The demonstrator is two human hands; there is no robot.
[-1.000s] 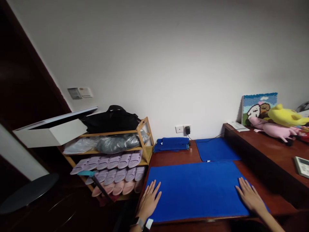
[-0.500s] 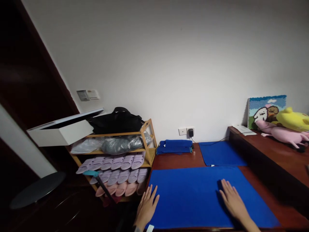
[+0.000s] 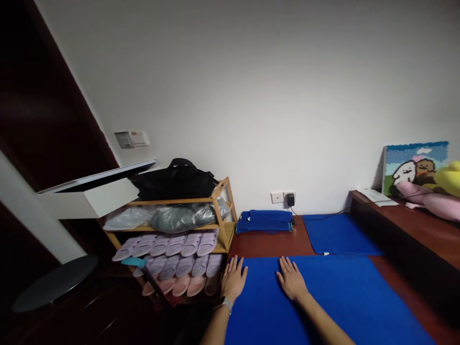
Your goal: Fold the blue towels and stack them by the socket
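A large blue cloth (image 3: 345,297) lies spread flat on the reddish-brown wooden surface. My left hand (image 3: 234,279) rests palm down along its left edge, near the far left corner, fingers stretched out. On the same cloth, close to its far edge, my right hand (image 3: 293,280) lies flat with the fingers extended. Neither hand holds anything. Behind it, a second blue cloth (image 3: 341,235) is laid flat with a small white tag at its near edge. Folded blue cloths (image 3: 266,221) sit in a pile against the wall.
Left of the surface stands a wooden shoe rack (image 3: 224,235) with purple slippers (image 3: 172,244), a black bag (image 3: 176,179) and a white box (image 3: 104,199). A black plug (image 3: 291,199) sits in the wall socket. On the right ledge are a pink plush toy (image 3: 427,201) and a dog picture (image 3: 413,165).
My right hand has slid left and away from me across the cloth. My left hand has moved forward along the left edge. The view has shifted slightly.
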